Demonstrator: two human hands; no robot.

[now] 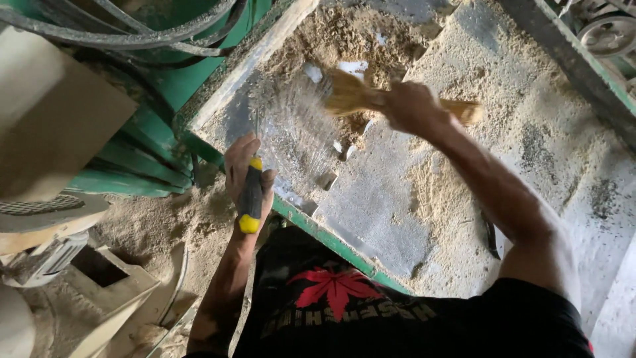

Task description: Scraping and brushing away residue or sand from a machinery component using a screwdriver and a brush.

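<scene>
While the left hand (246, 174) clasps a screwdriver (251, 193), the right hand (409, 106) grips a brush (351, 95)

The table (391, 199) lies ahead of the person, sawdust (464, 119) heaped on its far and right parts. The right hand (411, 106) holds a brush (351, 93) over the table's middle. The left hand (246, 174), at the table's near-left edge, grips a screwdriver (250, 196). A motor (40, 258) sits low at the left
</scene>
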